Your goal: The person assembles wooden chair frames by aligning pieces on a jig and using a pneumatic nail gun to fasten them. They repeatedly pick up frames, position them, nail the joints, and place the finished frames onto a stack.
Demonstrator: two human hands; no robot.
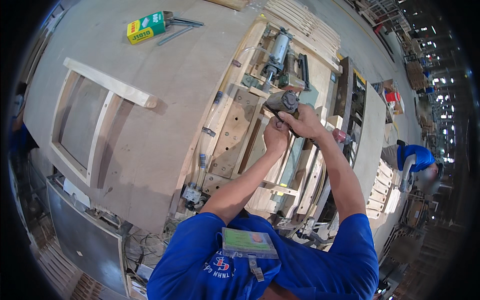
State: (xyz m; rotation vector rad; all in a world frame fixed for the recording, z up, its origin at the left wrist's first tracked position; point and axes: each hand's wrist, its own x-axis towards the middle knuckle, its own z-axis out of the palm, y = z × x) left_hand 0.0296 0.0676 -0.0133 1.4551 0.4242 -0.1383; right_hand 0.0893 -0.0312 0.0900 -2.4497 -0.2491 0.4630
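Over the wooden jig [232, 122], my right hand [304, 123] is wrapped round a dark grey air nail gun [283, 101], its rounded head facing up. My left hand [276, 135] is closed right under the gun's head, against its lower part; what its fingers hold is hidden. Pale wooden strips lie in the jig beneath both hands. Just beyond the gun, a silver air cylinder [280, 49] is mounted on the jig. A second tool with a long black magazine [304, 72] lies beside the cylinder.
On the table to the left lie a pale wooden frame [95, 125] and a green and yellow box [146, 27] with metal staple strips [181, 31]. Slatted wooden parts [305, 27] are stacked at the far end. A co-worker in blue [416, 157] bends at the right.
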